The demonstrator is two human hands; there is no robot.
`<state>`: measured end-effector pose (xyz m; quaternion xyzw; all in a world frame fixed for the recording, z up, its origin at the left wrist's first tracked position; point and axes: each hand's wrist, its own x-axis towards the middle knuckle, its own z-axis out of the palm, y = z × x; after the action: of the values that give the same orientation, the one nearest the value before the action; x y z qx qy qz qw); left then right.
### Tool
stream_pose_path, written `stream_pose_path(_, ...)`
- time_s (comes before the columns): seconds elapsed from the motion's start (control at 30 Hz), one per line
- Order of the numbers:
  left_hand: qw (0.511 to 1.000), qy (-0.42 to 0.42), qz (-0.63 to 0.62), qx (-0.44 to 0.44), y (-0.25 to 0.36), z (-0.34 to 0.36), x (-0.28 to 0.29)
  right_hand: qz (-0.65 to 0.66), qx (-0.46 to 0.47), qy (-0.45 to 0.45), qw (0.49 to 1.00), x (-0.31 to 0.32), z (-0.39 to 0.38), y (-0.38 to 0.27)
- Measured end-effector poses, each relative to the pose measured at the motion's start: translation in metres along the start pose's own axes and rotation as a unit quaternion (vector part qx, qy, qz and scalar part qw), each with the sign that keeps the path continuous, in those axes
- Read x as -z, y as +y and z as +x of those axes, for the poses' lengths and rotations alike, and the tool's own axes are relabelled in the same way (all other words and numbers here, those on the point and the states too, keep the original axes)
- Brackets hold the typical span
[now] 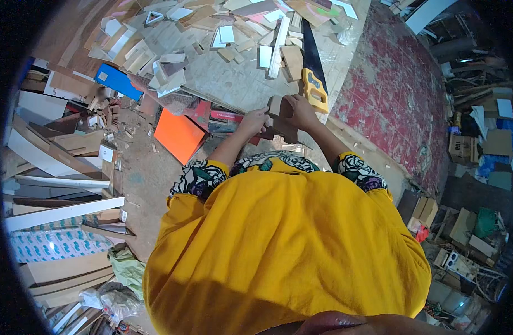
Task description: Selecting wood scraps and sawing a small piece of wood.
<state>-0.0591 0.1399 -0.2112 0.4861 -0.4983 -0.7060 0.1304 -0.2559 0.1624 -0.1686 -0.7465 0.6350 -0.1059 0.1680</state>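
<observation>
A small brown wooden block [275, 105] is at the near edge of the worktable [212, 89], between my two hands. The fingers of my left hand [254, 121] are closed and pinch its left side. My right hand [303, 114] is curled round its right side, with thumb and fingers bent. Part of the block is hidden behind the fingers. Just beyond my right hand a handsaw lies flat on the table, its yellow handle [314, 92] towards me and its dark blade [313, 50] pointing away.
Wood and white board offcuts [234, 42] litter the table. A blue piece [118, 81] lies at its left edge. An orange panel [179, 134] stands left of my arms. Stacked boards [61, 184] crowd the left floor; a red tiled floor [396, 84] and scrap piles lie right.
</observation>
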Motion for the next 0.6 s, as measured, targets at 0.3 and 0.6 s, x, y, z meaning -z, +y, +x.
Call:
stream_pose_path(0.3,0.994,0.107,0.024,-0.016,0.015,0.002,-0.004,0.025,0.005,0.003,1.000,0.001,0.000,-0.001)
stream_pose_path(0.6,0.992,0.113,-0.059,0.016,0.013,0.012,-0.002,0.022,0.004,-0.004,1.000,-0.002,0.002,0.003)
